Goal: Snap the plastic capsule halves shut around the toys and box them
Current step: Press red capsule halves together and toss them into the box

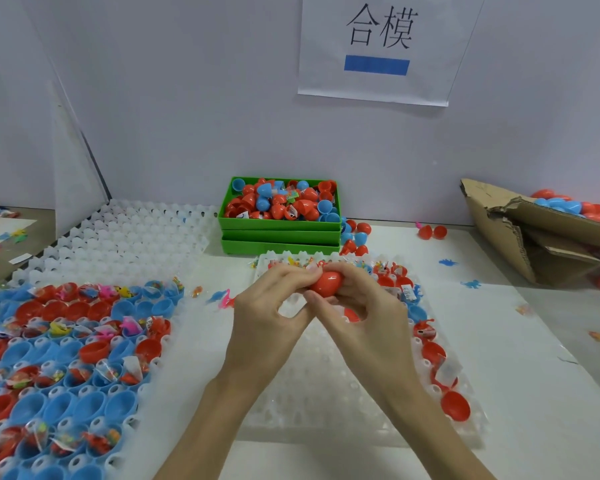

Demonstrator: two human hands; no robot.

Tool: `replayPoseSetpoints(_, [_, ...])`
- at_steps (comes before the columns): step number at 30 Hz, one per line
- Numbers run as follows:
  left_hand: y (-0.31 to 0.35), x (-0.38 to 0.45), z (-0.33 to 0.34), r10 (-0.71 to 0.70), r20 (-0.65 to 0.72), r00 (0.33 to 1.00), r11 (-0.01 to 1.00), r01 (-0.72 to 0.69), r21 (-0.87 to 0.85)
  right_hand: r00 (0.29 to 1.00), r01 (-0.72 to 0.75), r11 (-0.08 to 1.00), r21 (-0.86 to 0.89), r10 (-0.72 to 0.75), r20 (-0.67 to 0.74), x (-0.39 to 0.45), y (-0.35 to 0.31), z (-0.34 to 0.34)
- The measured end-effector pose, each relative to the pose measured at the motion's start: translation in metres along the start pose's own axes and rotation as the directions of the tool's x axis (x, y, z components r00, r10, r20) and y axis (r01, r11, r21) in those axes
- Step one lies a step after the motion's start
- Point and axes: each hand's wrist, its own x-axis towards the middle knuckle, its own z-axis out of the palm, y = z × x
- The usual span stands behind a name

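Hands are meeting at the centre of the frame, above a white moulded tray (326,386), and pressing a red capsule (327,283) between them. The left hand (274,299) is coming in from the lower left with its fingers curled over the capsule's left end; the right hand (357,299) is coming in from the lower right, fingers wrapped around the other end and thumb underneath. Both grips are narrow and closed on the capsule, probably so that opposing pressure is driving the two halves together. Whether the seam has fully clicked is not visible, as the fingers are covering it.

The tray beneath is sitting close in front of the person, likely so each filled half is lifting out within easy reach; red halves (433,351) with bagged toys are lining its right edge. A second tray (66,358) of blue and red halves is waiting at lower left. The green bin (279,224) of loose capsule pieces is standing at the back centre, and a cardboard box (520,237) holding closed capsules is lying at the right edge, presumably the destination.
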Motion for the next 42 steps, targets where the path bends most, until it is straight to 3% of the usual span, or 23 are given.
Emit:
replayPoseSetpoints(7, [-0.003, -0.007, 0.009, 0.076, -0.036, 0.996, 0.994, -0.073, 0.087, 0.999, -0.009, 1.0, 0.02, 0.008, 0.038, 0.002, 0.002, -0.001])
replayPoseSetpoints(11, [0.002, -0.004, 0.009, 0.055, -0.007, 0.998, 0.996, -0.055, 0.064, 0.977, -0.158, 0.978, 0.139, 0.134, 0.167, 0.008, 0.002, -0.011])
replayPoseSetpoints(14, [0.008, 0.001, 0.004, -0.055, 0.085, 0.995, 0.997, 0.059, -0.044, 0.918, -0.313, 0.886, 0.342, 0.19, 0.349, 0.019, 0.004, -0.03])
replayPoseSetpoints(17, [0.011, 0.004, -0.001, -0.176, 0.192, 0.966, 0.953, 0.216, -0.212, 0.856, -0.441, 0.655, 0.613, 0.102, 0.507, 0.024, 0.003, -0.043])
replayPoseSetpoints(19, [0.015, 0.005, -0.003, -0.174, 0.226, 0.958, 0.938, 0.231, -0.259, 0.812, -0.515, 0.526, 0.677, 0.047, 0.582, 0.023, 0.004, -0.043])
replayPoseSetpoints(22, [0.02, 0.004, -0.002, -0.142, 0.2, 0.969, 0.923, 0.203, -0.326, 0.785, -0.549, 0.449, 0.705, -0.013, 0.62, 0.021, 0.004, -0.038])
replayPoseSetpoints(25, [0.02, 0.003, -0.002, -0.08, 0.15, 0.985, 0.952, 0.12, -0.282, 0.769, -0.584, 0.375, 0.72, -0.028, 0.639, 0.02, 0.004, -0.033])
replayPoseSetpoints(29, [0.02, 0.004, -0.002, -0.106, 0.139, 0.985, 0.943, 0.144, -0.301, 0.76, -0.631, 0.242, 0.737, 0.007, 0.649, 0.02, 0.008, -0.028])
replayPoseSetpoints(34, [0.024, 0.004, -0.003, -0.095, 0.181, 0.979, 0.912, 0.159, -0.379, 0.768, -0.624, 0.281, 0.729, 0.048, 0.639, 0.016, 0.008, -0.019])
replayPoseSetpoints(39, [0.027, 0.002, -0.003, -0.089, 0.145, 0.985, 0.922, 0.137, -0.362, 0.76, -0.642, 0.196, 0.741, 0.042, 0.648, 0.013, 0.004, -0.013])
replayPoseSetpoints(42, [0.029, 0.002, -0.004, -0.102, 0.123, 0.987, 0.928, 0.139, -0.345, 0.742, -0.669, 0.079, 0.739, 0.038, 0.669, 0.01, 0.005, -0.008])
